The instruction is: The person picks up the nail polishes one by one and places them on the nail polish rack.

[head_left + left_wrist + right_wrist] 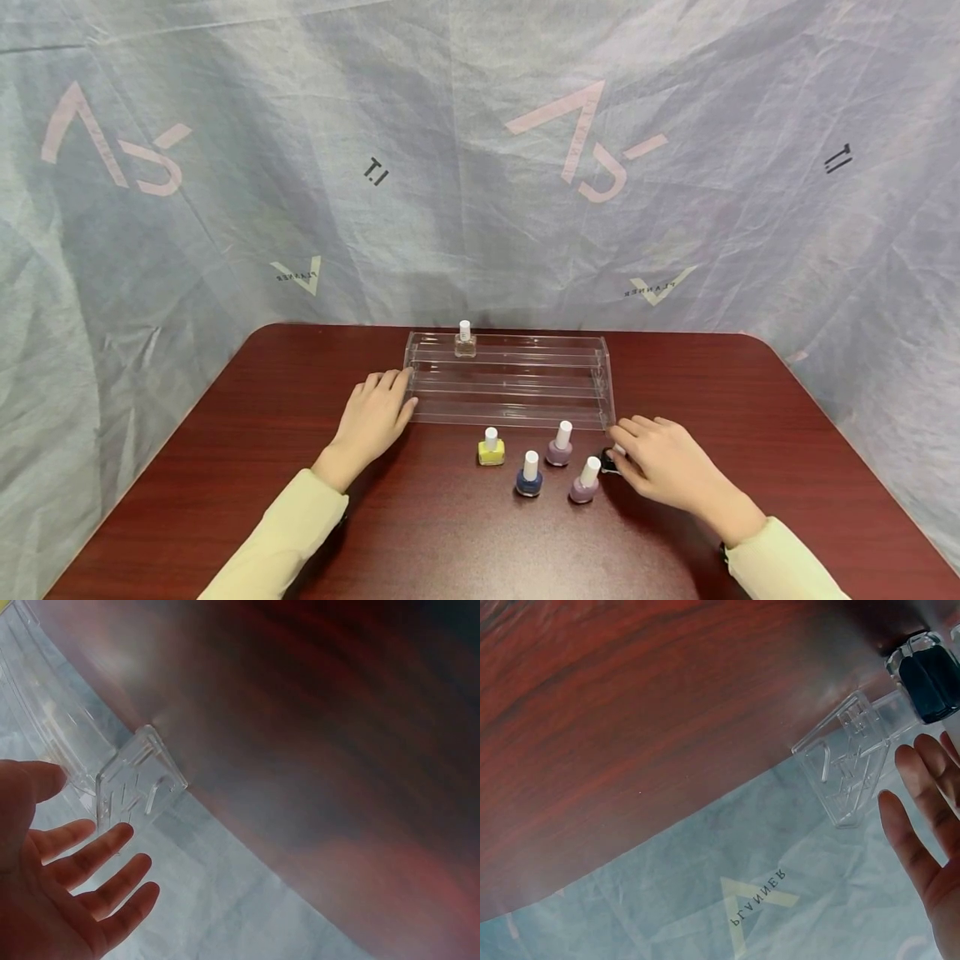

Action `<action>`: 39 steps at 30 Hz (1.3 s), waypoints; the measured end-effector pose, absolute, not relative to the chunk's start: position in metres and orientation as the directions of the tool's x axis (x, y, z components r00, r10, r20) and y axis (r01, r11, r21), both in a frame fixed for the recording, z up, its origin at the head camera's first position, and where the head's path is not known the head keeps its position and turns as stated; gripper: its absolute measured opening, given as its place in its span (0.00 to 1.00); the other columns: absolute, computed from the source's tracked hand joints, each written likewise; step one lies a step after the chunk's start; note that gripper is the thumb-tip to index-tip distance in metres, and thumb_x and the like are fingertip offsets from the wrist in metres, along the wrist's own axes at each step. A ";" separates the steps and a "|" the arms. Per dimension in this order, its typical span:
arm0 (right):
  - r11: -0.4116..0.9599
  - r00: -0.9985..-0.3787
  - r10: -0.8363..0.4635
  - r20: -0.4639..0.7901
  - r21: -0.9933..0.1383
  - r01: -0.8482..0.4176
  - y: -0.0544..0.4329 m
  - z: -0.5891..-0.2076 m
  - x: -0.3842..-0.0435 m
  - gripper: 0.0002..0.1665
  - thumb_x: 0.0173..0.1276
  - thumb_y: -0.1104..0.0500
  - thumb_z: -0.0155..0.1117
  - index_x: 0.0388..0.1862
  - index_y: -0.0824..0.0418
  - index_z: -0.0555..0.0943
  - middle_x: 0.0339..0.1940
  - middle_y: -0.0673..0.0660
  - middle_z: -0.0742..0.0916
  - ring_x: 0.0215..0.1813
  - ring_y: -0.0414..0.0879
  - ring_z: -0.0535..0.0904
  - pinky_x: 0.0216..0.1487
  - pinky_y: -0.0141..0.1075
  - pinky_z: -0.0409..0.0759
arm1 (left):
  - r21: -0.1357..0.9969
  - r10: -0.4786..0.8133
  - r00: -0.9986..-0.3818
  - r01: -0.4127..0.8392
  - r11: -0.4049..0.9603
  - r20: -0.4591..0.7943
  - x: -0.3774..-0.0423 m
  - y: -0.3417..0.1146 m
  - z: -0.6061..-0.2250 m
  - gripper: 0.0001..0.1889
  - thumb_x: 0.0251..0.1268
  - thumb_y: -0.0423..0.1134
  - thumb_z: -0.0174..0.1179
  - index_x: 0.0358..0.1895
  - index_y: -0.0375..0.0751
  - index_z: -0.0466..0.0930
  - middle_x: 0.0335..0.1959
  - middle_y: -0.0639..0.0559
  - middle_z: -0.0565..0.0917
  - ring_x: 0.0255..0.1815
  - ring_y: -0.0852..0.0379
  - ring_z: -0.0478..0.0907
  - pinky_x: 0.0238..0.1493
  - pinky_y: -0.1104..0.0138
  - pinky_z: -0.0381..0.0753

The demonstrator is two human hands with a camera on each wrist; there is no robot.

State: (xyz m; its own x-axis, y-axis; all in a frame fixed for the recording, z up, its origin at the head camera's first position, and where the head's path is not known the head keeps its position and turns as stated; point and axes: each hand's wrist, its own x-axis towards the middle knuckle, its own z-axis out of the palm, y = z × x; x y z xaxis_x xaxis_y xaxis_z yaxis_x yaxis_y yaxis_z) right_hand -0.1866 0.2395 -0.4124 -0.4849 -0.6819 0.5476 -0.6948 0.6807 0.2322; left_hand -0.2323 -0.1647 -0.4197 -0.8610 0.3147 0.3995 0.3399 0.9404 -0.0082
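Note:
A clear tiered rack (506,423) stands at the back of the table. At its left end my left hand (372,419) has its fingers extended, the fingertips right at the side panel (142,776). My right hand (667,462) is by the rack's front right corner, thumb and fingertips around the white cap of a dark nail polish bottle (609,461); its dark glass (932,681) shows in the right wrist view. Left of that hand stand two mauve nail polishes (584,487) (558,451), a navy one (528,482) and a yellow one (491,452).
A nail polish with a clear or pale bottle (465,345) stands on the rack's top tier, toward the left. Behind the reddish-brown table (450,542) hangs a grey printed cloth (450,208), close to the table's back edge.

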 end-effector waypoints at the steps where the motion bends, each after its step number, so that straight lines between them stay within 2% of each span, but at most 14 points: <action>1: 0.681 -0.487 -0.683 0.544 0.232 -0.695 0.239 -0.413 -0.187 0.05 0.48 0.57 0.60 0.25 0.55 0.74 0.19 0.44 0.74 0.22 0.39 0.69 0.21 0.32 0.65 | -0.011 0.315 -0.861 0.339 0.941 0.400 -0.233 -0.164 -0.420 0.25 0.64 0.47 0.53 0.62 0.40 0.66 0.53 0.43 0.77 0.53 0.42 0.72 0.49 0.52 0.72; 20: 0.687 -0.525 -0.689 0.499 0.219 -0.693 0.239 -0.414 -0.185 0.05 0.48 0.60 0.60 0.24 0.54 0.73 0.19 0.45 0.74 0.21 0.38 0.70 0.19 0.30 0.66 | -0.044 0.325 -0.832 0.342 0.939 0.449 -0.241 -0.162 -0.423 0.20 0.59 0.38 0.55 0.56 0.37 0.72 0.46 0.44 0.80 0.47 0.44 0.75 0.43 0.53 0.75; 28: 0.691 -0.534 -0.687 0.493 0.216 -0.690 0.238 -0.414 -0.184 0.06 0.48 0.60 0.61 0.23 0.53 0.72 0.19 0.44 0.73 0.20 0.38 0.68 0.19 0.30 0.65 | -0.035 0.317 -0.846 0.335 0.942 0.428 -0.242 -0.162 -0.424 0.21 0.58 0.37 0.56 0.56 0.37 0.72 0.46 0.44 0.80 0.48 0.44 0.74 0.46 0.53 0.74; 39: 0.688 -0.532 -0.694 0.485 0.228 -0.689 0.238 -0.411 -0.185 0.07 0.48 0.60 0.61 0.22 0.53 0.71 0.18 0.45 0.72 0.20 0.38 0.67 0.19 0.30 0.63 | -0.036 0.319 -0.848 0.336 0.941 0.423 -0.241 -0.162 -0.424 0.22 0.58 0.37 0.55 0.57 0.37 0.71 0.46 0.45 0.80 0.47 0.44 0.75 0.44 0.54 0.75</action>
